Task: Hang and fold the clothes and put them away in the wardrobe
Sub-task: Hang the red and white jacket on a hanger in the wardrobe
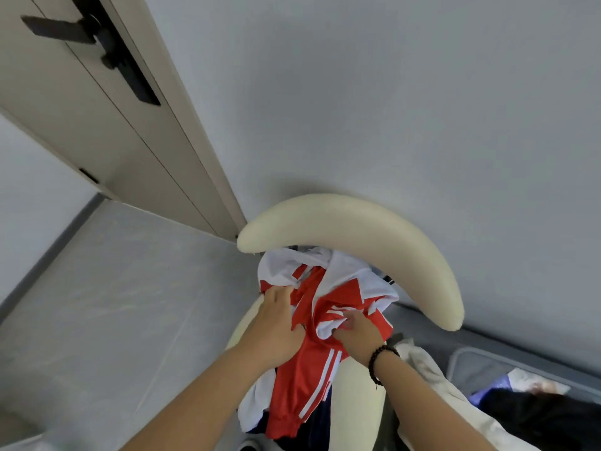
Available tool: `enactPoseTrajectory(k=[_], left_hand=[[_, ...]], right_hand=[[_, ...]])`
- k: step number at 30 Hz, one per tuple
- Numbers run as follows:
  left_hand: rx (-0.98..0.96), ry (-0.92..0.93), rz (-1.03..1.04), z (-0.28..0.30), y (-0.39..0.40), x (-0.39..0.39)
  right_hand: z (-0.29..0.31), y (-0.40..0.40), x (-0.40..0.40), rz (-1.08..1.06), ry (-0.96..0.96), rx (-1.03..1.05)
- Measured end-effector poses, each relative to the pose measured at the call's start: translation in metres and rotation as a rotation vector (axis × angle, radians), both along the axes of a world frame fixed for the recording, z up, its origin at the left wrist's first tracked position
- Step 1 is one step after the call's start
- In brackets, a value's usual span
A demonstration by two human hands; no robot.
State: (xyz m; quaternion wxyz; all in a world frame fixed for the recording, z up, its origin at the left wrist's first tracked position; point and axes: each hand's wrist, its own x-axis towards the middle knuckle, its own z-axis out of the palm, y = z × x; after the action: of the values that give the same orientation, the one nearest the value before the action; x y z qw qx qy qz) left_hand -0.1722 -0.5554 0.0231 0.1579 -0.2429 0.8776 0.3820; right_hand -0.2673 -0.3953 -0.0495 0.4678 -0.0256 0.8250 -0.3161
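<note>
A red and white jacket with white stripes lies bunched on the seat of a cream chair. One red sleeve with a white-striped cuff hangs off the seat's front edge. My left hand grips the fabric on the jacket's left side, fingers dug into the cloth. My right hand, with a dark bead bracelet at the wrist, holds a white and red fold on the right. Dark blue cloth shows under the hanging sleeve.
The chair's curved backrest arcs behind the jacket, against a grey wall. A beige door with a black handle stands at the upper left. A grey basket with blue and black clothes sits at the lower right, a cream cloth beside it.
</note>
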Motion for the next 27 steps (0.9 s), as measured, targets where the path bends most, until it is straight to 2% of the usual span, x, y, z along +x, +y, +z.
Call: enactPoseTrajectory(k=[2,5,6,16,23,27], left_hand=[[0.026,-0.007,0.045,-0.014,0.004,-0.011],[0.041,-0.036,0.087,-0.036,0.008,-0.02],[0.044,-0.055,0.094,-0.043,0.009,-0.02],[0.046,-0.163,0.194,-0.06,-0.007,-0.011],[0.081,-0.165,0.204,-0.049,-0.003,-0.013],[0.145,-0.149,0.22,-0.047,-0.001,-0.016]], right_hand=[[-0.021,-0.006,-0.023,-0.198,-0.152,-0.035],[-0.046,-0.016,-0.045,-0.654,-0.452,-0.174],[-0.054,-0.018,-0.048,-0.729,-0.501,-0.193],[-0.091,-0.05,-0.053,-0.663,-0.564,-0.227],[-0.092,-0.057,-0.066,-0.608,-0.329,-0.214],[-0.064,-0.047,-0.068,-0.416,-0.22,-0.299]])
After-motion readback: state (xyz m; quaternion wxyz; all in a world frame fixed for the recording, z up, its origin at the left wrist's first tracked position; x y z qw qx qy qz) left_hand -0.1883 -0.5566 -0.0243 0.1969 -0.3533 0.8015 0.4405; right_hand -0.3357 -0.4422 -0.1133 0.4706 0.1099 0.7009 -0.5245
